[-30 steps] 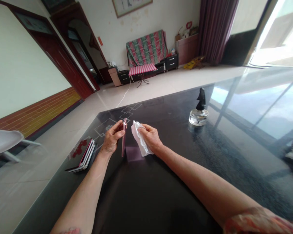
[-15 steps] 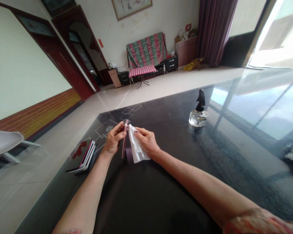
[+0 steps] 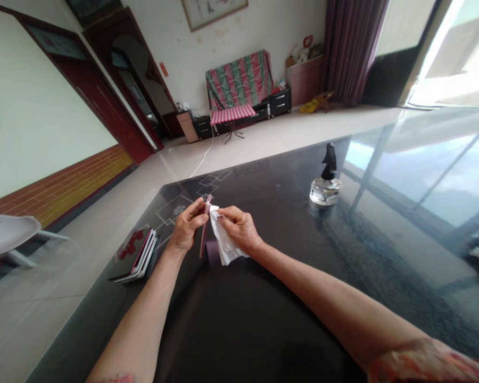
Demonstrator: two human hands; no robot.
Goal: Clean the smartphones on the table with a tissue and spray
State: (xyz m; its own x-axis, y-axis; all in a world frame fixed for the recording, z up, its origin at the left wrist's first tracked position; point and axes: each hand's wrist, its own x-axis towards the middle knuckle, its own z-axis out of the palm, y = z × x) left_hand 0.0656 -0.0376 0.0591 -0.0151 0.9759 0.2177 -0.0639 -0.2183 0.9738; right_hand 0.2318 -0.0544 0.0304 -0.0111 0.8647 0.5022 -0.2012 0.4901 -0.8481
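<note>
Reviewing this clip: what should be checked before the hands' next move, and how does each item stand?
1. Left hand grips the thin pink slab: ok.
2. Right hand holds the white tissue: ok.
3. Tissue pressed against the slab: cannot tell; they look very close at the top.
4. Slab's face clean: cannot tell, seen nearly edge-on.
5. Spray bottle upright, apart from both hands: ok.
6. Stack resting on the dark table: ok.

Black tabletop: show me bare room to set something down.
Bare tabletop shows between the right hand and the spray bottle, and in the foreground between left forearm and right forearm. It is crowded left, around the stack of flat items, and in the middle, where the left hand holds a thin pink item close to the white tissue.
</note>
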